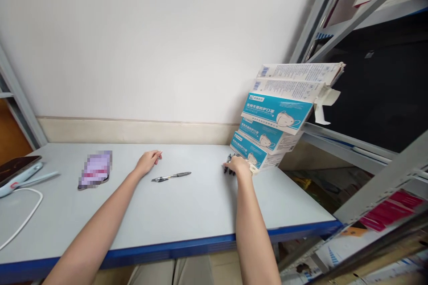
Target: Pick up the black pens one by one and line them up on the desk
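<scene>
A clear-barrelled pen (171, 177) with a dark grip lies on the table, just right of my left hand (148, 163). That hand rests on the tabletop with its fingers curled in, and I see nothing in them. Farther right, my right hand (240, 164) is closed around several black-tipped pens (228, 164), whose dark ends stick out on its left side. My palm hides most of their length. Right behind this hand rises a leaning stack of blue and white face mask boxes (277, 111); the top ones have torn, open flaps.
On the left of the white table (194, 213) lie a purple-covered phone (96, 169), a dark phone (18, 167) and a light blue device (23, 180) with a white cable (36, 205). A metal shelf (377, 182) stands close on the right. The wall (150, 44) closes the back.
</scene>
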`<state>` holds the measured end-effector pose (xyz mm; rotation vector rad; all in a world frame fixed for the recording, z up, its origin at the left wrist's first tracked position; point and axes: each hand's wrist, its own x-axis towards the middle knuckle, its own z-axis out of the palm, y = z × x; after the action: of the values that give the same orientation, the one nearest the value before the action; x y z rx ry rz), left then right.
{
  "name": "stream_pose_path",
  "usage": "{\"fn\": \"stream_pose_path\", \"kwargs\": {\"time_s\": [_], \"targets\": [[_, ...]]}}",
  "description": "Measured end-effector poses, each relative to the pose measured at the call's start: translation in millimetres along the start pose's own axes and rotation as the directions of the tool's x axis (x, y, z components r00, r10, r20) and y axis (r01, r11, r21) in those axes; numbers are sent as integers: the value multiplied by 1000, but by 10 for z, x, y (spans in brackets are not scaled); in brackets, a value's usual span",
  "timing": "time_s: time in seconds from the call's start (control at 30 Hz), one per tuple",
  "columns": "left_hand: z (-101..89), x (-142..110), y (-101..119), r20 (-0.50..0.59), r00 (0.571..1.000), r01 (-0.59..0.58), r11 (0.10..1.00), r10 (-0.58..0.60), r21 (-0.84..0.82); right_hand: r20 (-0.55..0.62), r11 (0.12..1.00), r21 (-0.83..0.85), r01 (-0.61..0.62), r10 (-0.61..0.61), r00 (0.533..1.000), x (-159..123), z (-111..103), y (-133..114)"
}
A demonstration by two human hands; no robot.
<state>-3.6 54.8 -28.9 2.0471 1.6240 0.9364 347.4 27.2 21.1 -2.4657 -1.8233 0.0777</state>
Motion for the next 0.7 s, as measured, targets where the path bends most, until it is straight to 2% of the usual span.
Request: {"fn": "stream_pose_path", "kwargs": {"time_s": [0.1,0.23,0.3,0.43,0.5,0.6,0.7], "targets": [[6,9,-26,-3,1000,13,999,-13,-34,33,1000,-30,7,-6,999,-14,115,-157],[6,7,-25,10,1000,13,1000,-13,8,-45,999,-51,16,-18,999,-36,170,-344],[3,0,-11,17,1000,14,999,-14,32,-86,999,-52,-8,3,996,-38,179,-347],[-9,-15,31,26,999,26,996,-28,80,-92,998,-57,-16,10,996,-47,198,-289],[-16,-23,57,38,999,26,993,-31,118,-154,998,-64,1,-11,988,-61,212,-299],[-21,-37,94,11,1000,13,980,-16,200,-250,997,-19,72,-75,965,-72,231,-409],[-20,-50,134,-126,988,-42,948,85,315,-194,949,193,248,-211,958,-48,238,-635]]}}
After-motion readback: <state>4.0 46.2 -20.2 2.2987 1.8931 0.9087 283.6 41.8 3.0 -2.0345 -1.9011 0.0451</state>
